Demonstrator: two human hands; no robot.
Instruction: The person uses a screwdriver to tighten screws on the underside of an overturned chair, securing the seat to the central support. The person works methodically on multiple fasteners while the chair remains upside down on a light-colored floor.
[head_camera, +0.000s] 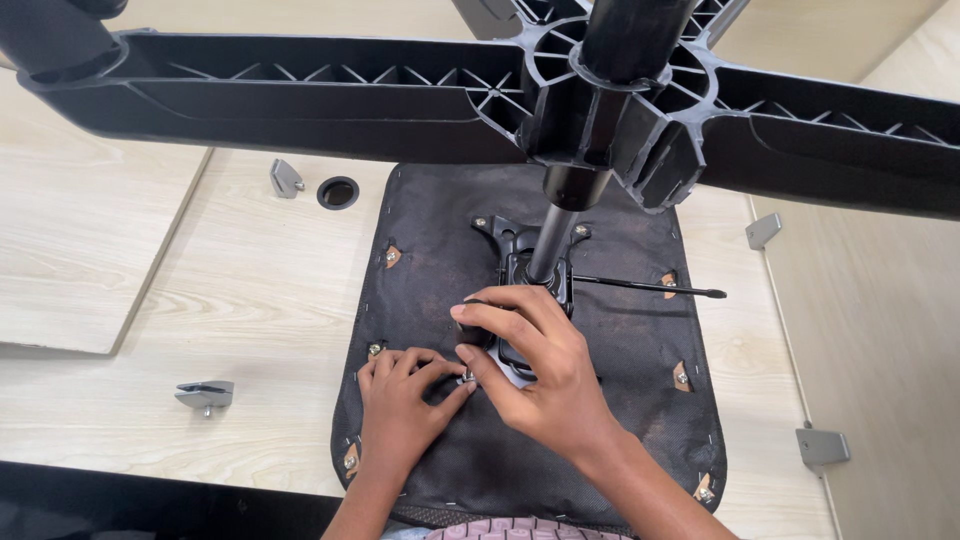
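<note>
Fingers crowded at one small fastener on the upturned seat (620, 400).
Head view: I see my left hand (400, 405) pinching shut on a screw (467, 376) at its fingertips, right hand (530, 370) curled loosely over the plate (520, 250) just beyond; a slip could drop it, and the heavy base (400, 100) overhead might tip.

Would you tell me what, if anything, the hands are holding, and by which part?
The right hand grips the near end of the black mechanism plate. The left hand pinches something small beside it; what, cannot be told.
</note>
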